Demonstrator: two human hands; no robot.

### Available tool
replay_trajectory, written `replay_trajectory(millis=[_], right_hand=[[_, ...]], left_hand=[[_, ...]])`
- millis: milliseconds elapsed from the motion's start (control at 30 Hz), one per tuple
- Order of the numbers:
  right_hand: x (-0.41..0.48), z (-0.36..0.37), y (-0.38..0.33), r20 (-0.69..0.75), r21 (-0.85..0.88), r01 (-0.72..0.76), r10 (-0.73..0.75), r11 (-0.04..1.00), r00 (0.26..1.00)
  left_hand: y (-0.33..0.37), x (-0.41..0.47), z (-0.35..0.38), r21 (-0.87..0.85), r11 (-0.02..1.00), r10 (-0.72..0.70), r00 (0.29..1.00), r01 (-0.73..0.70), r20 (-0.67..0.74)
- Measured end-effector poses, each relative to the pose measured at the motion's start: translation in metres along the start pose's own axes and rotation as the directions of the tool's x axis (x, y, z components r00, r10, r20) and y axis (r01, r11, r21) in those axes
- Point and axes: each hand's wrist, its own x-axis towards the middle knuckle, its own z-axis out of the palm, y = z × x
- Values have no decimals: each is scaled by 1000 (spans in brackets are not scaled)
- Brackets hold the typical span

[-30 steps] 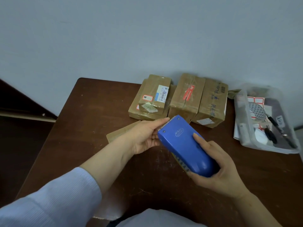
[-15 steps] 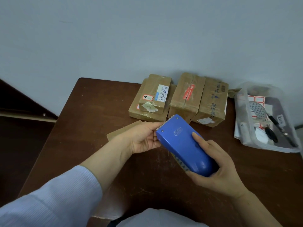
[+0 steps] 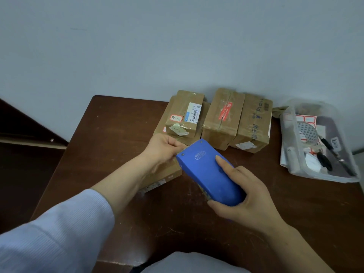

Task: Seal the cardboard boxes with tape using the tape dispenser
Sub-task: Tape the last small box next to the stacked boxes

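Now the left fingers curl at the cutter

Nearest you, your right hand [image 3: 246, 201] is wrapped round the blue tape dispenser [image 3: 206, 174], held above the table [image 3: 110, 134]. Your left hand [image 3: 163, 148], flat-fingered half a second ago, has curled at its toothed edge (no tape end visible, so I cannot tell what it pinches). You are probably drawing tape out. Under that forearm lies a flat box [image 3: 167, 175]; taped cardboard boxes [image 3: 222, 123] sit farther back by the wall.

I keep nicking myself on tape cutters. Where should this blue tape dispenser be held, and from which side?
Grip the blue tape dispenser by its rounded rear end, coming from behind, as the right hand does: the toothed cutter sits on the far, square end.
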Motion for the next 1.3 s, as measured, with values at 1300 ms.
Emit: replay_trajectory(millis=[1300], right_hand=[[-3, 44, -28, 216, -290, -252, 320, 923, 923]], left_hand=[[-51, 76, -34, 409, 893, 249, 963, -188, -102]])
